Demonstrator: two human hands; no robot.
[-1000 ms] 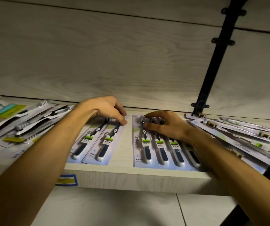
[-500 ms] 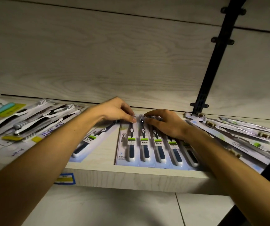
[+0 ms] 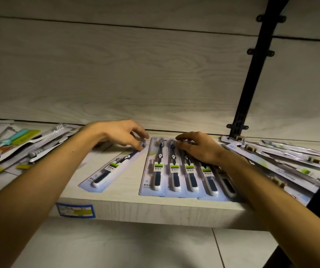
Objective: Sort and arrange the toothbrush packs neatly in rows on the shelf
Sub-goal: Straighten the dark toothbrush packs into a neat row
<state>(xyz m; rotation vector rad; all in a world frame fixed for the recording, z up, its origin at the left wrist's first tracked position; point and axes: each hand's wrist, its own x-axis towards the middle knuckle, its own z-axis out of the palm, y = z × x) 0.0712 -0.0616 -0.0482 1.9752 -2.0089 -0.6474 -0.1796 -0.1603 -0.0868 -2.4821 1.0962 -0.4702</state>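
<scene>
A row of several blue-and-white toothbrush packs (image 3: 174,173) lies side by side, slightly overlapping, on the pale wooden shelf (image 3: 155,207). My right hand (image 3: 199,149) rests on the packs' upper ends, fingers spread and pressing down. To the left, one matching pack (image 3: 114,167) lies apart and slanted. My left hand (image 3: 120,135) reaches over it, and its curled fingertips pinch that pack's top end next to the row.
A loose pile of mixed toothbrush packs (image 3: 29,144) covers the shelf's left end. Another fanned pile (image 3: 290,163) lies at the right. A black shelf upright (image 3: 251,84) rises behind it. A blue price label (image 3: 75,209) sticks to the shelf's front edge.
My left hand slid one pack rightward against the row, then moved to the top of the remaining slanted pack. My right hand stayed on the row.
</scene>
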